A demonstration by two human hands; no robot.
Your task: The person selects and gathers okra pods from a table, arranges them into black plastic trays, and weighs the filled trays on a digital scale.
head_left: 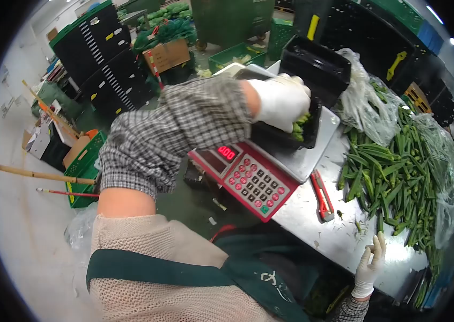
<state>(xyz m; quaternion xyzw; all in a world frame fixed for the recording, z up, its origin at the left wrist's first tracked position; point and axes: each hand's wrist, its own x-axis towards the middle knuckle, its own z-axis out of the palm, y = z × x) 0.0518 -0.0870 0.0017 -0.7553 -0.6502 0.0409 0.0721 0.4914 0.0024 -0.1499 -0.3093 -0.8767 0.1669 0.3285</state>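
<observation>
My left hand, in a white glove, reaches into a black plastic tray on the scale's metal platform. Its fingers are curled around green okra pods, partly hidden by the glove. The red and white scale reads 0.00. My right hand, gloved too, is held over the table's near edge with fingers apart and nothing in it. Just beyond it lies a large heap of okra on the metal table. A red box cutter rests between scale and heap.
Another black tray stands behind the scale. Clear plastic bags lie along the heap. Black crates are stacked at the back left, near a cardboard box and a green bin. Bamboo poles jut in at left.
</observation>
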